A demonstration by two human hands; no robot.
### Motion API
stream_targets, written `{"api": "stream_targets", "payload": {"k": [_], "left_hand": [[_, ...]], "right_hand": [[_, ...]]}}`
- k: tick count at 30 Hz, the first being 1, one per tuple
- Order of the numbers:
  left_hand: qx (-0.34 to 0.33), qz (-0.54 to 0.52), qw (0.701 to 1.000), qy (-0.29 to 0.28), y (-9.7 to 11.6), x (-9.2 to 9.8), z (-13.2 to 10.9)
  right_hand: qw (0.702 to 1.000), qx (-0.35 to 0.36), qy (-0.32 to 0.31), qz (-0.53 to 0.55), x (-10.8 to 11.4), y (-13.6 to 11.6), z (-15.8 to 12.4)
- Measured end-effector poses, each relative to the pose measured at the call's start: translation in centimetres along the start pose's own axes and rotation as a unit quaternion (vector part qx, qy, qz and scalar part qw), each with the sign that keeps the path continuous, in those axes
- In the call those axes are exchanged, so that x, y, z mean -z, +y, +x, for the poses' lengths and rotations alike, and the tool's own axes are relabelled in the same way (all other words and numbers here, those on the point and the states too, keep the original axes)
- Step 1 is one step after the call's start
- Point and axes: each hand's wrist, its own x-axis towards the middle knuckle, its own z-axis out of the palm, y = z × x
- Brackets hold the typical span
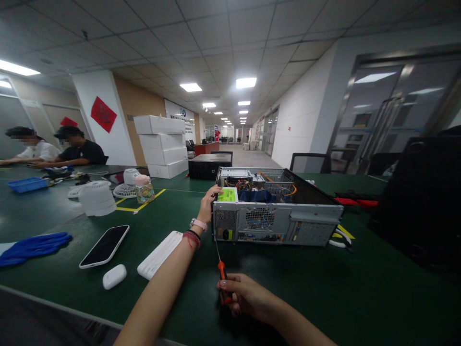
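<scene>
An open desktop computer case (277,216) lies on the green table (360,288), its rear panel toward me. My left hand (208,204) reaches to the case's near left corner, fingers curled over the edge by the power supply with a green label (227,194). My right hand (245,295) is closed around the orange handle of a screwdriver (221,269), whose thin shaft points up toward the rear panel's lower left corner.
A black phone (104,246), a white earbud case (114,276) and a white flat box (160,253) lie left of my arm. Blue gloves (34,245), white fans (95,197) and stacked white boxes (163,146) are farther left. Two people sit at the far left.
</scene>
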Motion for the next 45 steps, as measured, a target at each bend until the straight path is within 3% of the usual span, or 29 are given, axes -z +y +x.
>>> {"api": "stream_targets", "payload": {"k": [15,26,45], "left_hand": [[-0.012,0.001,1.000,0.004,-0.47,0.09,0.03],[-0.002,0.003,1.000,0.005,-0.37,-0.04,-0.02],[-0.003,0.012,1.000,0.008,-0.70,0.01,0.06]], "right_hand": [[0.999,-0.006,0.032,0.004,-0.10,-0.17,-0.09],[0.999,-0.019,-0.029,0.037,0.18,-0.18,-0.24],[0.999,-0.029,-0.023,0.024,0.56,0.35,0.22]]}}
